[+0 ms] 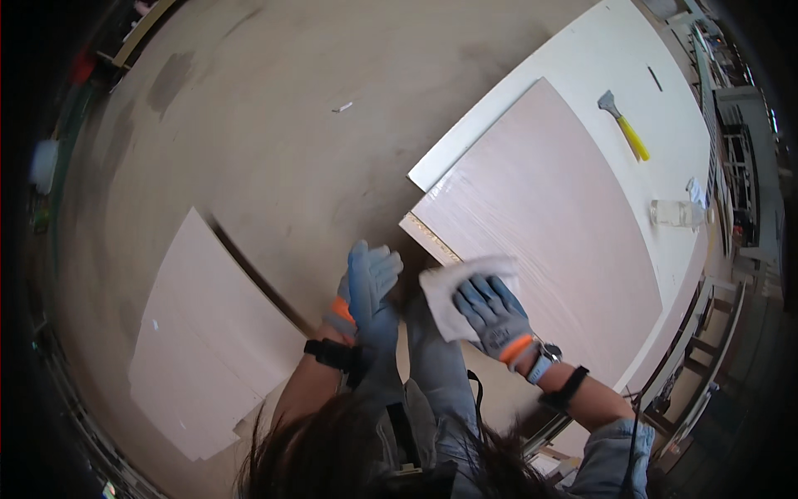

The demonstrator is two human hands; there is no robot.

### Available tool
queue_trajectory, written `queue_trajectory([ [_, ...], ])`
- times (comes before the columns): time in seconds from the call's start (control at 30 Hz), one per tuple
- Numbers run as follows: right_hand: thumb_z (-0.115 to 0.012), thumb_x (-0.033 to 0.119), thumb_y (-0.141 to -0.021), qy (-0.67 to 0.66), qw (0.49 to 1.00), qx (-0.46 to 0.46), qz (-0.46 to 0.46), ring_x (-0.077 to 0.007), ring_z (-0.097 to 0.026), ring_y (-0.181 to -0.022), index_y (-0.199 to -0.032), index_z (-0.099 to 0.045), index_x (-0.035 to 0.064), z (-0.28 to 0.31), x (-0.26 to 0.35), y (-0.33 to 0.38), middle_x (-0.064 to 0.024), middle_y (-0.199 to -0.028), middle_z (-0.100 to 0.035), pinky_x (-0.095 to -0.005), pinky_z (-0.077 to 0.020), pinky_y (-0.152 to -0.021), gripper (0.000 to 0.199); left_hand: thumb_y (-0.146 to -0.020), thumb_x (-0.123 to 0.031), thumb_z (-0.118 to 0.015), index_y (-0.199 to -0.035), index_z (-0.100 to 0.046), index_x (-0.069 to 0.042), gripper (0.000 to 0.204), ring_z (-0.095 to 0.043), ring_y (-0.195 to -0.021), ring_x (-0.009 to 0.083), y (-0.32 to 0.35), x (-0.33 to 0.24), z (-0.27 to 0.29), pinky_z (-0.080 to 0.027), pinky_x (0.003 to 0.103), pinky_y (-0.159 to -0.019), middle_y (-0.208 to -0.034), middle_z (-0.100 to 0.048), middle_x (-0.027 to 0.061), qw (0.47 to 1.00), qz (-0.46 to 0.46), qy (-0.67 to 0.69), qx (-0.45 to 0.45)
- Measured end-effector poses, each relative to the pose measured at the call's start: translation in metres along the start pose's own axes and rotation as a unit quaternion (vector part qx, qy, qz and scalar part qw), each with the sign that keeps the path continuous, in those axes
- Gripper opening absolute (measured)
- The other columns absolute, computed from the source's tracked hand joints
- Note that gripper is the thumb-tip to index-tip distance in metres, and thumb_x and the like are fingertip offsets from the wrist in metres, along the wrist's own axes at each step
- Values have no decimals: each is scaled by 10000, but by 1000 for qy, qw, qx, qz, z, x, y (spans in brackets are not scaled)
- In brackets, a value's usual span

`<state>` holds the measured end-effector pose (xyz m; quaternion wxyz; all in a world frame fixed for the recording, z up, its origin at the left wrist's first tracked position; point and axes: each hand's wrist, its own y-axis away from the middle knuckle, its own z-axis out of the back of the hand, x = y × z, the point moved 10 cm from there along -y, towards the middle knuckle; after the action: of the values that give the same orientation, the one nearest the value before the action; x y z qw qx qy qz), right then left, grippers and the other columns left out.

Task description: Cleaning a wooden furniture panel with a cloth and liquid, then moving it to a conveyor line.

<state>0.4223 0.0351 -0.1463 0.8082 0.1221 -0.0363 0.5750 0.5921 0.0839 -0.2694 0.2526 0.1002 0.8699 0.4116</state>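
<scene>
My right hand [490, 312], in a grey-blue glove with an orange cuff, presses flat on a white cloth [453, 287] at the near corner of a pale pinkish wood-grain panel [549, 224]. The panel lies on a white worktable [619, 50], its chipboard edge showing at the corner. My left hand [368, 287], gloved the same way, hangs free beside the panel's corner over the floor, fingers apart and holding nothing. A black band sits on each wrist, and a watch on the right one.
A scraper with a yellow handle [625, 126] and a clear bottle [675, 214] lie on the far part of the table. Several pale boards [199, 341] lie stacked on the concrete floor to my left. Shelving runs along the right rim.
</scene>
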Motion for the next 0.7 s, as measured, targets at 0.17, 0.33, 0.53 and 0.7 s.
queue_trajectory([
  [0.17, -592, 342, -738, 12, 994, -40, -102, -322, -322, -1326, -1329, -449, 50, -6, 6, -21, -148, -1380, -416, -483, -170, -1133, 675, -915, -591, -382, -1346, -365, 18, 746, -468, -1202, 302, -11, -41, -41, -368, 374, -1028, -1309, -472, 185, 999, -21, -27, -1],
  [0.33, -501, 227, -786, -68, 983, -104, -135, -259, -294, -1355, -1340, -441, 54, -30, 4, -54, -108, -1407, -406, -458, -138, -1143, 584, -938, -304, -508, -998, -586, -71, 253, -565, -860, 124, -40, -46, -73, -483, 290, -781, -933, -611, 38, 964, -83, -239, 82],
  [0.53, -530, 244, -783, -105, 971, -100, -192, -242, -333, -1331, -1333, -461, 97, -40, 0, 60, -74, -1399, -418, -438, -188, -1123, 573, -923, -397, -514, -1147, -564, -79, 392, -605, -935, 170, -34, -68, -39, -520, 298, -814, -1027, -606, 77, 942, -149, -295, -55],
  [0.7, -521, 293, -815, -67, 925, -20, -374, -282, -324, -1336, -1346, -449, 120, -80, -15, 242, -86, -1387, -423, -480, -213, -1108, 563, -904, -387, -560, -1224, -518, -137, 409, -566, -1115, 235, -24, -5, -87, -488, 365, -942, -1215, -572, 72, 993, -51, -99, 30],
])
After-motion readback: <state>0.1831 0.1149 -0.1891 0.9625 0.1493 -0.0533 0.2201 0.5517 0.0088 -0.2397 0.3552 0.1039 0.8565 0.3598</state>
